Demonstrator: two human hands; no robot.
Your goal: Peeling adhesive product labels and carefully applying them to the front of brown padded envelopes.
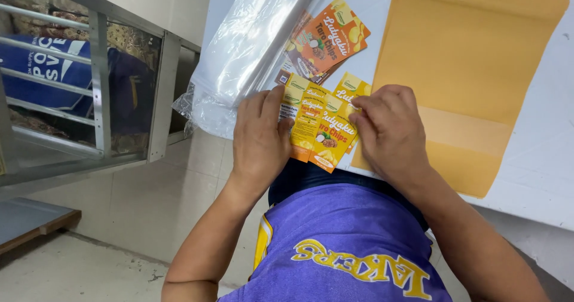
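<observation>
- The white table (538, 176) runs along the upper and right part of the view, and everything in hand lies at its near edge.
- A stack of large brown paper pouches (472, 57) lies flat on the table, just right of the hands; the right hand overlaps its left edge.
- A sheaf of clear plastic bags (251, 45) lies to the upper left and hangs a little over the table edge.
- A second small pile of orange printed labels (326, 42) rests between the plastic and the brown pouches, apart from both hands.
- The left hand (258, 138) is closed on the left edge of a fanned bunch of yellow-and-orange labels (320, 129), thumb on top.
- The right hand (388, 132) has its fingers curled down with the tips pressed on the upper right label of the same bunch, which lies between the two hands at the table's edge.
</observation>
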